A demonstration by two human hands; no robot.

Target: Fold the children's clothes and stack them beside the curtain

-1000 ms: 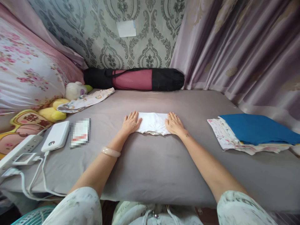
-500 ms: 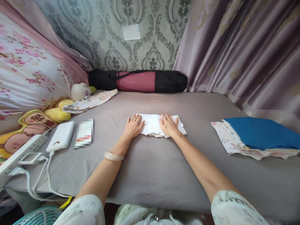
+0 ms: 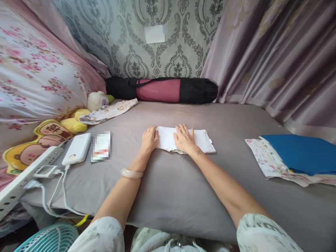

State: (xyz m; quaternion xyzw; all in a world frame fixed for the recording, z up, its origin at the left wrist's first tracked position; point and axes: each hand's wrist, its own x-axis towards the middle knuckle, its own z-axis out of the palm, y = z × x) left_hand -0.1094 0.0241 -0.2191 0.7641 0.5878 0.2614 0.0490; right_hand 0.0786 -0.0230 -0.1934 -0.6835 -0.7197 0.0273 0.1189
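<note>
A folded white garment (image 3: 167,137) lies flat on the grey bed sheet in front of me, with a small tag at its right edge. My left hand (image 3: 150,139) rests against its left edge, palm down, fingers close side by side and slightly bent. On top of the garment, left of its middle, my right hand (image 3: 184,139) lies flat with its fingers spread. A blue folded cloth (image 3: 301,154) tops a stack of patterned garments (image 3: 258,157) off to the right.
A long black and red bag (image 3: 157,90) lies along the wall. To the left are a patterned cloth (image 3: 110,111), plush toys (image 3: 76,120), a white power bank (image 3: 76,148), a blurred packet (image 3: 101,146) and a power strip (image 3: 31,176) with cables. A fan (image 3: 49,239) stands below the bed edge.
My left hand has drawn off the garment's top to its left edge. My right hand has slid left across the garment. The whole view has shifted slightly.
</note>
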